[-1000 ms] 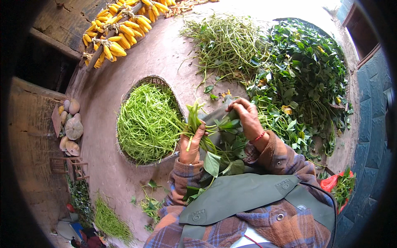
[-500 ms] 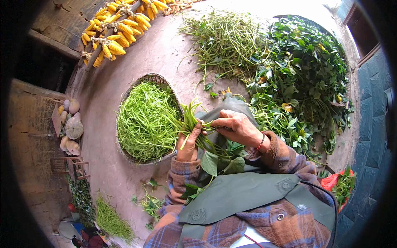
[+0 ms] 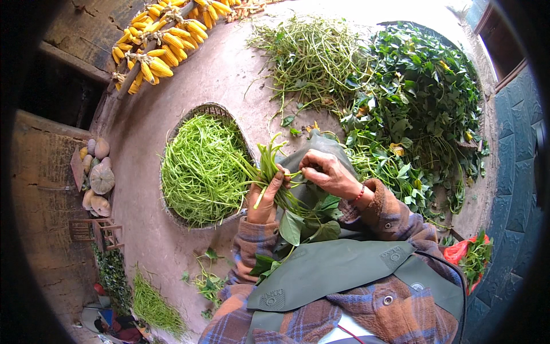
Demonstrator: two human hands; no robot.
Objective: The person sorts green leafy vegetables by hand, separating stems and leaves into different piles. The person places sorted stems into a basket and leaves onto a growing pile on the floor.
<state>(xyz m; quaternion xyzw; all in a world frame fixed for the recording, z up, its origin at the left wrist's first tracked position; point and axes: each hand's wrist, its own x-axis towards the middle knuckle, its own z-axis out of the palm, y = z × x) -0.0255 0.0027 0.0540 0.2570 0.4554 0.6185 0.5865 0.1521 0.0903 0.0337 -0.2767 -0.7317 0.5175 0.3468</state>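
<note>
My left hand (image 3: 264, 200) is closed round a bunch of green leaf stems (image 3: 268, 163), whose cut ends fan out above the thumb. Below the fist, a vine with broad green leaves (image 3: 291, 226) hangs over my lap. My right hand (image 3: 330, 175), with a red beaded bracelet at its wrist, has its fingers curled in a pinch just right of the bunch. One thin stem (image 3: 295, 174) runs from the bunch to these fingertips. Left of my hands stands a woven basket (image 3: 247, 140) heaped with trimmed green stems (image 3: 200, 169).
A big heap of leafy vines (image 3: 421, 109) lies at the right, beside a pile of bare vines (image 3: 312, 57). Yellow corn cobs (image 3: 163, 49) hang at the far left. Pumpkins (image 3: 102, 179) and a small wooden chair (image 3: 106, 234) line the left wall. A red bag (image 3: 456, 251) holds greens.
My right hand has drawn slightly up and away from the bunch, and its fingers have curled more. The left hand has shifted slightly, keeping its hold on the stems.
</note>
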